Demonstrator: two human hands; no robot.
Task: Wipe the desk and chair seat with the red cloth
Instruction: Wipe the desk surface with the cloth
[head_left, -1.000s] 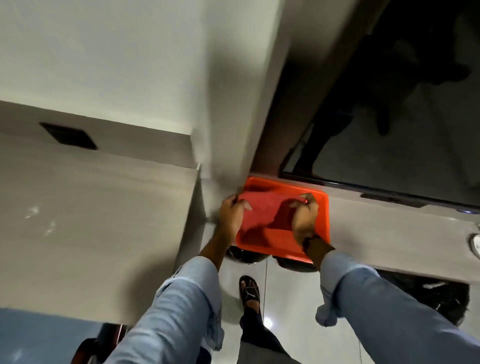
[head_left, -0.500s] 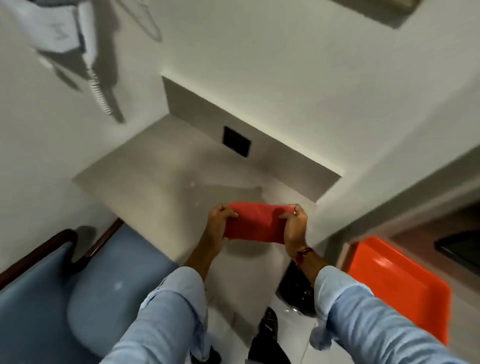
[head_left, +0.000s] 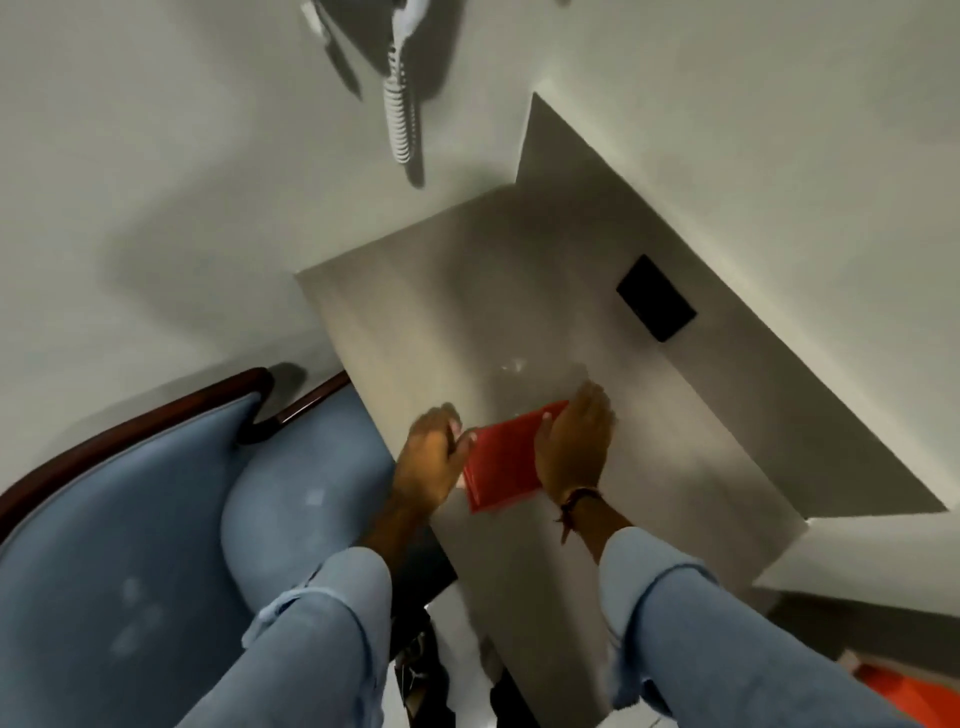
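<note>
The red cloth (head_left: 501, 460), folded into a rectangle, lies on the grey desk (head_left: 519, 291) near its front left edge. My right hand (head_left: 571, 441) rests on the cloth's right side, fingers pointing away from me. My left hand (head_left: 431, 457) pinches the cloth's left edge with thumb and fingers. The blue padded chair (head_left: 156, 519) with a dark wooden frame stands left of the desk, its seat (head_left: 291, 499) partly tucked under the desk edge.
A black socket plate (head_left: 655, 299) sits in the desk's back panel. A white wall phone with a coiled cord (head_left: 400, 119) hangs above the desk. An orange tray (head_left: 914, 696) shows at the lower right. White walls close the desk in on the left and right.
The cloth came off the orange tray, was carried left between both hands, and now lies on the desk. The view swung left and down toward the chair.
</note>
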